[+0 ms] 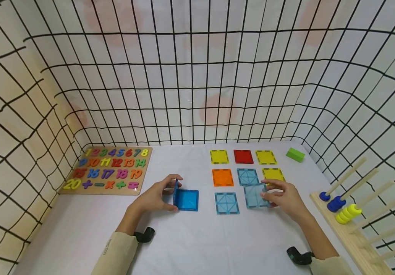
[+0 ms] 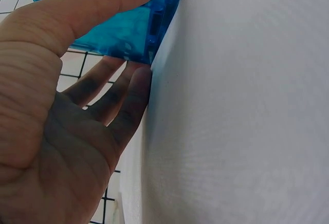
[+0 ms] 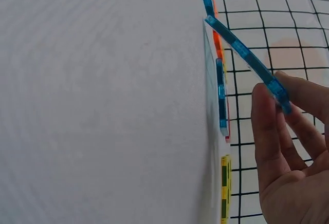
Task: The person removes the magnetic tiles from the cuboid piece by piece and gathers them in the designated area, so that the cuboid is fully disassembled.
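Observation:
My left hand (image 1: 154, 198) grips an upright blue magnetic tile (image 1: 175, 194), thumb at the near edge and fingers at the far edge. At its foot a second blue tile (image 1: 188, 200) lies flat, the two forming a corner. In the left wrist view the upright tile (image 2: 115, 33) shows between thumb and fingers. On the other side, my right hand (image 1: 287, 198) pinches a light blue tile (image 1: 255, 196) by its right edge. The right wrist view shows that tile (image 3: 247, 54) tilted, its held side raised off the table. Another light blue tile (image 1: 227, 203) lies flat just left of it.
Behind lie flat tiles: orange (image 1: 222, 177), light blue (image 1: 247, 177), red (image 1: 243, 156) and several yellow ones (image 1: 219, 156). A green block (image 1: 295, 154) sits at back right. A number board (image 1: 106, 168) lies left; a wooden peg rack (image 1: 352, 233) with rings stands right.

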A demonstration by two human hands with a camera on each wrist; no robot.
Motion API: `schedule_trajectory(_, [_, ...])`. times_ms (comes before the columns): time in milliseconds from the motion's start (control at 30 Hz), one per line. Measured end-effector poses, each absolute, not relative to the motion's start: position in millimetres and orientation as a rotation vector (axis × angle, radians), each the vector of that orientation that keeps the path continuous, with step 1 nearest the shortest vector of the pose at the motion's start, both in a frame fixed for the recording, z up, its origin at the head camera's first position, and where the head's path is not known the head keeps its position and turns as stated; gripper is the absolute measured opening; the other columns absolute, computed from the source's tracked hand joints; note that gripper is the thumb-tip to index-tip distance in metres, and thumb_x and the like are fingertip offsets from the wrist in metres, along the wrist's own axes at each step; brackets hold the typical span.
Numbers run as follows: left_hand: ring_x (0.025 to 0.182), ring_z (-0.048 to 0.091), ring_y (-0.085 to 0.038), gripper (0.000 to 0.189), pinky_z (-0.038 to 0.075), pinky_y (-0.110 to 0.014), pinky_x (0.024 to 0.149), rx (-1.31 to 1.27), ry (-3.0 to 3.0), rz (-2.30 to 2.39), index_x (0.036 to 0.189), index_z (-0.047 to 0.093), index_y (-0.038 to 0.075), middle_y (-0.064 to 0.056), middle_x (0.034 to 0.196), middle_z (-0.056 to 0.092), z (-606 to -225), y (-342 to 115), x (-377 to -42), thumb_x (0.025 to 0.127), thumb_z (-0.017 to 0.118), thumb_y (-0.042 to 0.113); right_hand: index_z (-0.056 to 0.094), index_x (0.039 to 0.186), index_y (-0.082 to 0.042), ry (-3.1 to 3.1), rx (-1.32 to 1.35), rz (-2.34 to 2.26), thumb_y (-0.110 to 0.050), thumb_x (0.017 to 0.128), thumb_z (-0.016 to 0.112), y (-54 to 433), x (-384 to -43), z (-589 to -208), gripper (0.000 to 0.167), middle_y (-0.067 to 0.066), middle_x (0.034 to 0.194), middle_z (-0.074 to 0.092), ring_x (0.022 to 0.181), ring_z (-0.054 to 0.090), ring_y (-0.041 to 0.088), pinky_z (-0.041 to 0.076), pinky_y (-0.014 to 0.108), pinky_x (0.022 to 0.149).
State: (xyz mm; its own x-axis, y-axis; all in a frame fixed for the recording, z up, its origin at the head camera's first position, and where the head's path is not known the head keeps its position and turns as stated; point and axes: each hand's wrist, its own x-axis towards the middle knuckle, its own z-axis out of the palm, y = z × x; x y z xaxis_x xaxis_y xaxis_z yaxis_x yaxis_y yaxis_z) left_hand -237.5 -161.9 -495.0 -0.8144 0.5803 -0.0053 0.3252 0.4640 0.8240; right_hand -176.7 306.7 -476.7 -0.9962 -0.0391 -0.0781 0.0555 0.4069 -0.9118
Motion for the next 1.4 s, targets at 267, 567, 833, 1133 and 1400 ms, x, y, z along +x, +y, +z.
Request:
schedule_trajectory(267, [0.138,0.054,-0.036,0.095,0.043,-0.062,0.114,0.78,2.433,1.279,0.15,0.04,0.029,-0.003,0.148,0.058,-497,-162,-238,0.074,0.095,0.024,0.059,0.141,-0.004,2.586,0.048,-1.593,-0.026,0.091,0.081,308,-182,-484,0.059,0.021,0.116,0.057,0.077,0.069,0.019,0.063,0.032,0.067])
schedule_trajectory(567, [0.138,0.053,-0.035,0.094,0.044,-0.06,0.113,0.771,2.434,1.279,0.15,0.04,0.029,-0.002,0.147,0.059,-497,-162,-238,0.074,0.095,0.023,0.068,0.13,-0.006,2.742,0.094,-1.293,-0.032,0.087,0.084,308,-188,-495,0.053,0.01,0.099,0.063,0.066,0.061,0.02,0.056,0.026,0.058])
schedule_trajectory(833, [0.138,0.053,-0.035,0.095,0.044,-0.06,0.114,0.784,2.437,1.281,0.151,0.04,0.028,-0.002,0.149,0.058,-498,-163,-239,0.074,0.095,0.026,0.069,0.128,-0.004,2.793,0.067,-1.178,-0.03,0.088,0.083,307,-191,-499,0.05,0.008,0.096,0.063,0.065,0.058,0.019,0.053,0.024,0.056])
schedule_trajectory(1133, [0.137,0.054,-0.035,0.084,0.049,-0.058,0.11,0.806,2.439,1.335,0.15,0.044,0.026,-0.004,0.15,0.055,-498,-163,-241,0.08,0.09,0.027,0.065,0.132,-0.005,2.791,0.066,-1.193,-0.038,0.088,0.082,309,-190,-497,0.057,0.009,0.1,0.065,0.068,0.06,0.019,0.054,0.025,0.058])
schedule_trajectory(1400, [0.136,0.056,-0.034,0.092,0.051,-0.056,0.108,0.78,2.451,1.382,0.154,0.04,0.025,-0.007,0.147,0.058,-496,-166,-241,0.078,0.092,0.023,0.064,0.135,-0.012,2.849,-0.008,-1.255,-0.049,0.093,0.074,302,-193,-485,0.057,0.011,0.114,0.067,0.095,0.063,0.024,0.058,0.024,0.067])
